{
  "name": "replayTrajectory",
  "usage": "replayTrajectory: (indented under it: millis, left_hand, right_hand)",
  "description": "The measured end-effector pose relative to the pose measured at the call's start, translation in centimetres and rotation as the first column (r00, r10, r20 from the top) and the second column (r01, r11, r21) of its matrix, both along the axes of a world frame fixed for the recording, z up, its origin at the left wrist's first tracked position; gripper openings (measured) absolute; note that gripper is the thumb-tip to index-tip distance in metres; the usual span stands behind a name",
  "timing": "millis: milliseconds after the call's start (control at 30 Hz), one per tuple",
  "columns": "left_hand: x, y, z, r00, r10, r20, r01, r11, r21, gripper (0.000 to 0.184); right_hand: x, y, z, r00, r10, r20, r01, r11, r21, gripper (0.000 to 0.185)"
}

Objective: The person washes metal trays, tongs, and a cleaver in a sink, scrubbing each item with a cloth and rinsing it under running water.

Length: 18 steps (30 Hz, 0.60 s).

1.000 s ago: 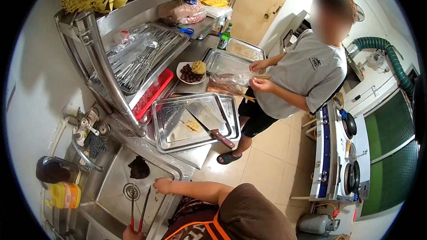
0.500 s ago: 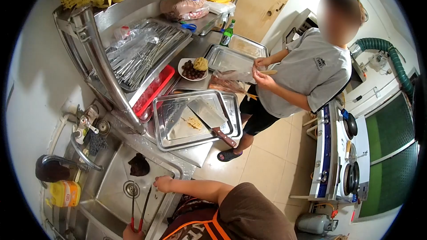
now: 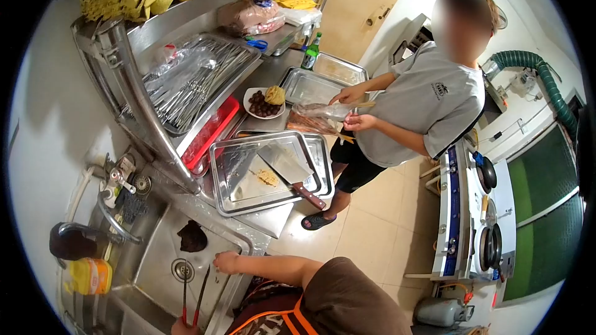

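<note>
Red handles of long dark-tipped tongs [image 3: 200,301] are in my left hand [image 3: 185,327], partly cut off at the bottom edge. The tong arms are spread over the steel sink [image 3: 152,273], one of them near the drain. My right hand [image 3: 226,262] is at the sink's right rim, close to one tong tip, its fingers curled together; anything between them is too small to make out. A dark, crumpled piece [image 3: 192,236] lies in the sink above the drain, touched by neither hand.
Beside the sink, a steel tray [image 3: 226,201] bears a cleaver [image 3: 292,178] and yellowish crumbs. A co-worker [image 3: 428,99] handles skewers in a plastic bag [image 3: 323,111] across the counter. Left are the faucet [image 3: 115,217] and a yellow container [image 3: 92,275]; a stove [image 3: 459,211] stands far right.
The co-worker's hands have moved lower and to the left, onto the bag of skewers. My hands and the tongs look almost unmoved; the view has shifted slightly.
</note>
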State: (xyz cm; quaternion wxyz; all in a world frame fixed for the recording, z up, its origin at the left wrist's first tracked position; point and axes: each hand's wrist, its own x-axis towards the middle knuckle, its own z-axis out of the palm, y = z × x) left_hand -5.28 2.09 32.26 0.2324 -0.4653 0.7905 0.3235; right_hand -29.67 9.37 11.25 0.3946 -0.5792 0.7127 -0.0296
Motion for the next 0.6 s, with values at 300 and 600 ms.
replayTrajectory:
  millis: [300, 600]
  left_hand:
    - [-1.1, 0.7, 1.7, 0.999, 0.035, -0.022, -0.035, 0.999, -0.009, 0.048]
    - [0.7, -0.6, -1.0, 1.000, -0.018, 0.016, 0.018, 1.000, -0.012, 0.050]
  right_hand:
    - [-0.4, 0.9, 0.4, 1.000, 0.002, 0.015, -0.002, 1.000, 0.009, 0.029]
    - [0.1, 0.7, 1.0, 1.000, 0.018, 0.001, -0.018, 0.999, 0.034, 0.029]
